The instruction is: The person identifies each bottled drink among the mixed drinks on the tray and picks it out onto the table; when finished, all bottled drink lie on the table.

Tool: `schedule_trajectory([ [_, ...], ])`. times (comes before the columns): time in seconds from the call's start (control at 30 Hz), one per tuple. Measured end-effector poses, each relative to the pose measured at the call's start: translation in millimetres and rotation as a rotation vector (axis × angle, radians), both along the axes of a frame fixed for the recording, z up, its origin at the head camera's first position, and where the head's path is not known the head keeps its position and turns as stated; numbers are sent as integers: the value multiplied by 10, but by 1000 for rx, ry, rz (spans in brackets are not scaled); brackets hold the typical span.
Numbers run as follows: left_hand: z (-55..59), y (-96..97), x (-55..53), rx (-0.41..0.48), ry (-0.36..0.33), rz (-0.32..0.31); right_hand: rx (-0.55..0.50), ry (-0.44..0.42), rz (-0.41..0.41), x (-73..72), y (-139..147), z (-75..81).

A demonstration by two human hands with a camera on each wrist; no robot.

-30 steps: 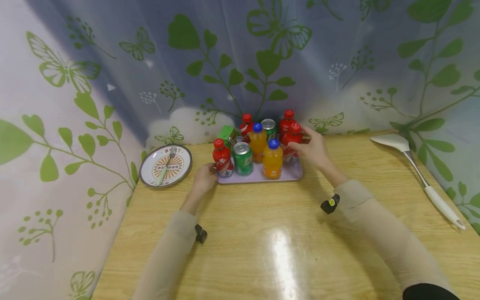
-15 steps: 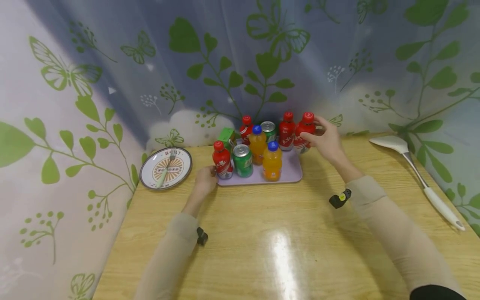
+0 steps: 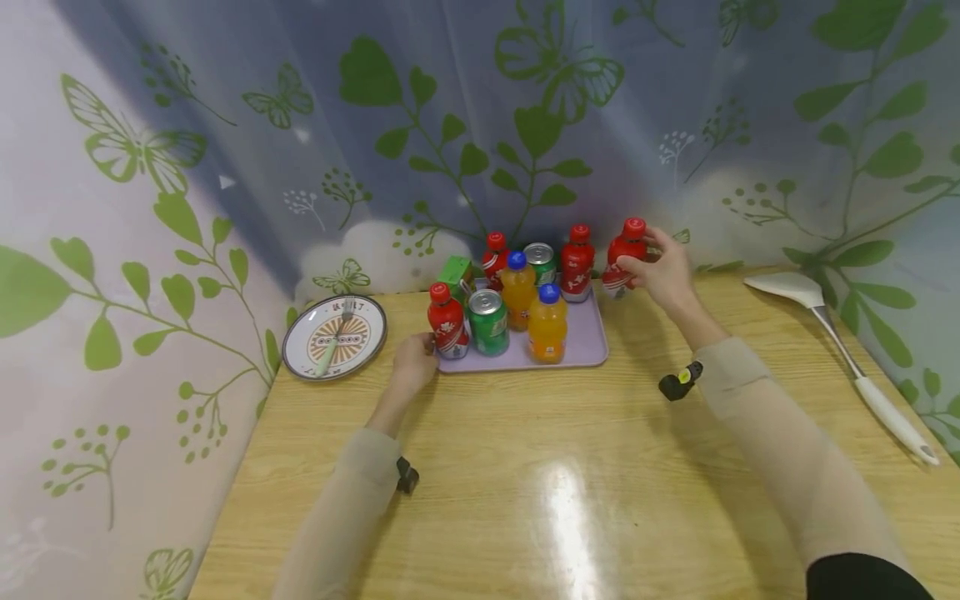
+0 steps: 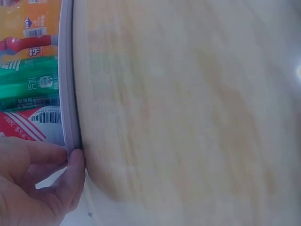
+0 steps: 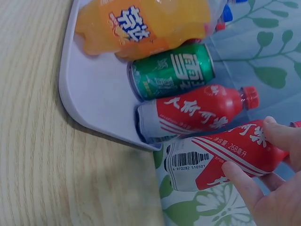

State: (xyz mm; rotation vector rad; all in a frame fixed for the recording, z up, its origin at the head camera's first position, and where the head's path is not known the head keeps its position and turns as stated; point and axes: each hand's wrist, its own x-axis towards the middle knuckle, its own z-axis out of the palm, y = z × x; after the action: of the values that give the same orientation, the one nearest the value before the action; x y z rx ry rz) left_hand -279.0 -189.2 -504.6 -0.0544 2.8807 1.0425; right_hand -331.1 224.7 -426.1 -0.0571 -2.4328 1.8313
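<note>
My right hand (image 3: 669, 277) grips a red-capped soda bottle (image 5: 214, 157) just beyond the tray's right end; in the right wrist view its base hangs past the rim. At the front left corner my left hand (image 3: 412, 364) pinches the rim of the lilac tray (image 3: 583, 343) between thumb and fingers, as the left wrist view shows. Standing on the tray are a red bottle (image 3: 447, 323) by the left hand, a green can (image 3: 488, 323), orange soda bottles (image 3: 547, 329) with blue caps, a green carton (image 3: 454, 271), another can (image 3: 540, 262) and more red bottles (image 3: 577, 265) at the back.
A round plate (image 3: 296, 346) with a fork (image 3: 333, 337) lies left of the tray. On the right is a white spatula (image 3: 840, 333) with a metal shaft. A patterned curtain (image 3: 480, 142) hangs close behind the tray along the wooden table (image 3: 495, 467).
The right hand has carried the red soda bottle from the tray's right end outward to the right, clear of the tray. The left hand has stayed at the tray corner.
</note>
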Motion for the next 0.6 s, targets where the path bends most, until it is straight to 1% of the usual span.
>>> schedule_trajectory([
  [0.3,-15,-5,-5,-1,19,0,-16,29,-46,-144,22,-174],
  [0.43,-20,-10,3,10,32,0,-19,16,-62,-191,37,-262],
  [0.6,-38,-27,0,24,42,3,-11,13,-78,-223,48,-330],
])
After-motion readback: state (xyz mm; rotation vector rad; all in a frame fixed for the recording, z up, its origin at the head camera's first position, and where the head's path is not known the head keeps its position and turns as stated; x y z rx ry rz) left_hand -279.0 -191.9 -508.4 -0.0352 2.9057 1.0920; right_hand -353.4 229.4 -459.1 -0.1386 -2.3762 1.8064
